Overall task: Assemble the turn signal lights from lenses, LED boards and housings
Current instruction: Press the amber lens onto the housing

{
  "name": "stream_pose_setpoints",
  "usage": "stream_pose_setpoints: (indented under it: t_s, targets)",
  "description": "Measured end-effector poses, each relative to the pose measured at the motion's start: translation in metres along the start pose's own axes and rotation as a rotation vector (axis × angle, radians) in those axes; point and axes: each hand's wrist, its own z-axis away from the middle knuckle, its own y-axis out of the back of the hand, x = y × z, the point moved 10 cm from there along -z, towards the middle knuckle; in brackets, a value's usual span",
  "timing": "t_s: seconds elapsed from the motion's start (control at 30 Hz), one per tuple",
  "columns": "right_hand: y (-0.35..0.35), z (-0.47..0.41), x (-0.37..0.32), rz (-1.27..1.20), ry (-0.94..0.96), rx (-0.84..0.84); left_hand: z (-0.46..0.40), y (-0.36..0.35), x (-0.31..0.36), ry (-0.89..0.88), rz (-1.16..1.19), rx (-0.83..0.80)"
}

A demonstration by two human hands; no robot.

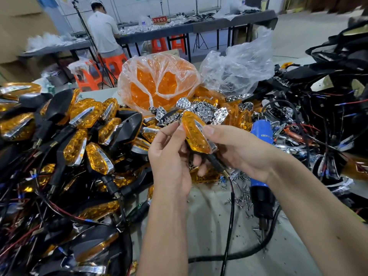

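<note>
Turn signal light point(196, 134) pinched between left hand point(171, 156) and right hand point(239, 150) (thumbs uppermost), stem below grip.

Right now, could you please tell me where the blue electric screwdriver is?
In the head view the blue electric screwdriver lies on the table right of centre, just right of the right hand, among scattered screws.

left hand point(171, 154): raised, fingers curled, pinching grip | right hand point(237, 150): raised opposite, thumb on top, closed grip
</note>
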Motion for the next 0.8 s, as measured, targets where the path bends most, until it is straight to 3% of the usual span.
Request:
stream_pose_setpoints:
  t_s: [0.23,0.6,0.8]
  targets:
    - [0.003,-0.002,0.001,-0.101,-0.031,0.052,0.0,0.003,0.002,-0.011,0.001,0.036]
    - [0.016,-0.006,0.003,-0.065,0.009,0.175,0.004,-0.003,-0.003,0.02,0.015,0.051]
    - [0.033,-0.001,-0.012,0.33,0.132,0.407,0.007,-0.011,0.0,-0.016,-0.021,0.014]
